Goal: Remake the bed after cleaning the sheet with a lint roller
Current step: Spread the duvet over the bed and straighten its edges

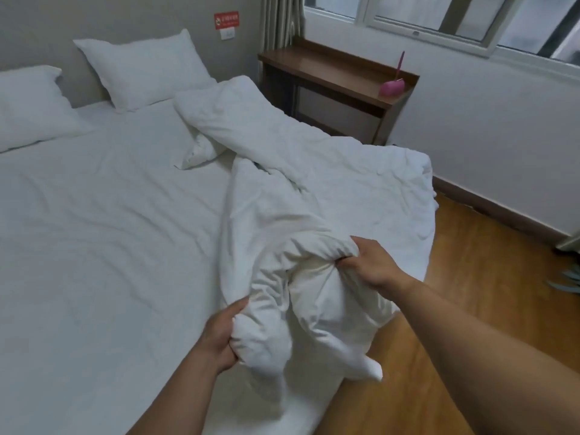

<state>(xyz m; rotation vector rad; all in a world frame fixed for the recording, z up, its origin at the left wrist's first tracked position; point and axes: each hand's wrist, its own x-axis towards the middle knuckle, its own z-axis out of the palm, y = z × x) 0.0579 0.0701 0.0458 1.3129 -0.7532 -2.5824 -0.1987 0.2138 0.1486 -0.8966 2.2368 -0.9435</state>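
A white duvet [314,171] lies bunched along the right side of the bed, over the white bottom sheet [94,246]. My left hand [219,337] grips a bundle of the duvet at the bed's near corner. My right hand [370,265] grips another fold of the same duvet a little farther right and higher. Two white pillows [144,70] [28,105] lean at the head of the bed. A pink lint roller [394,83] stands on the wooden side table [329,73] by the window.
Wooden floor [470,293] runs along the right of the bed. A white wall with a dark skirting board [502,211] and a window stand on the right. Curtains [279,20] hang behind the side table. A red sign [226,19] is on the headboard wall.
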